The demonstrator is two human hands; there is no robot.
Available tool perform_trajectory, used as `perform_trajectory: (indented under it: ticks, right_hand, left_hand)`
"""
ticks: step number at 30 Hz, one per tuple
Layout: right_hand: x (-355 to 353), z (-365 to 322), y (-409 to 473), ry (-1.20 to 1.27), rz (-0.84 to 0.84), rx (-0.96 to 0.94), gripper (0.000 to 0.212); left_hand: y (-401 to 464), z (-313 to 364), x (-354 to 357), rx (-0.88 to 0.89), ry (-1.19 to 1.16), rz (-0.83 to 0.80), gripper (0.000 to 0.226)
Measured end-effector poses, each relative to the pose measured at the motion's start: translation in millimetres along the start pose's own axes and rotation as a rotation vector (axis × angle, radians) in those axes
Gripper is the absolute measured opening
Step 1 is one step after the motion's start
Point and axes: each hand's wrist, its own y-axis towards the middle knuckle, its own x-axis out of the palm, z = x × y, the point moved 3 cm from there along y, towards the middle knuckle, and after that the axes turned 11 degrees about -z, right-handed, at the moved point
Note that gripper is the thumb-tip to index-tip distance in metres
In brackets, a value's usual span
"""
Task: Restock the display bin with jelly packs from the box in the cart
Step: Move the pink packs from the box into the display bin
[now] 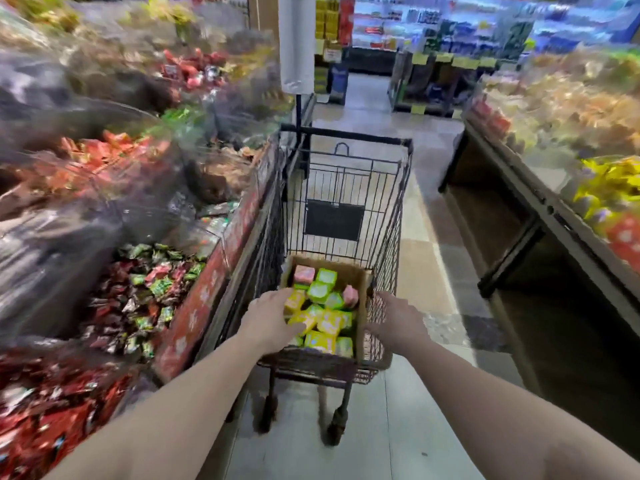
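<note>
A cardboard box (360,299) of yellow, green and pink jelly packs (320,317) sits in a wire cart (346,188) beside the display bin (145,299). The left hand (273,318) reaches in, fingers resting on a yellow pack, grip unclear. The right hand (394,320) hovers by the box's right side, fingers loosely spread, holding nothing.

Left hand (273,318): fingertips hidden among jelly packs (320,308) in the box (362,282); grip can't be confirmed. Right hand (394,318): fingers blurred at the box's right wall, contact unclear. Pack labels too small and smeared to read. Display bins (194,306) on left heavily motion-blurred, contents indistinct, cut by frame edge. Cart (346,188) wheels partly behind forearms. Far shelves (450,26) blurred; products unidentifiable.
</note>
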Motion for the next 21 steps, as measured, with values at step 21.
perform_trajectory:
  ticks: [21]
  right_hand:
    - [43,24,342,-0.146,-0.345,-0.041,0.099]
  left_hand:
    - [266,-62,28,-0.256,-0.247,-0.227,0.081]
